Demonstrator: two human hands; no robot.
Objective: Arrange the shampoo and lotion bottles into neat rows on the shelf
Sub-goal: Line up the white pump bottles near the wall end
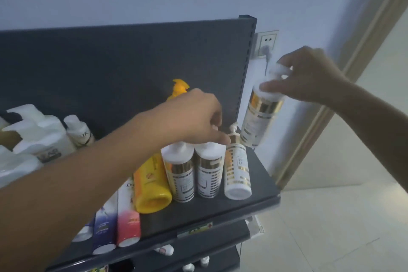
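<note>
My right hand [309, 75] grips the white pump top of a white-and-gold bottle [258, 117] and holds it in the air just past the right end of the dark shelf [198, 212]. My left hand [189, 117] reaches over the shelf, its fingertips pinching at the pump tops of three more white-and-gold bottles [208, 172] standing side by side. Left of them stands a yellow bottle [150, 185], then a pink-bottomed bottle [129, 225] and a purple one [103, 227], partly hidden under my left forearm.
Several white bottles [42, 137] crowd the shelf's left end. A dark back panel [121, 62] rises behind the shelf. A wall socket with a plug [266, 45] is on the wall to the right. Lower shelves [198, 256] hold small items. A door frame [344, 86] runs on the right.
</note>
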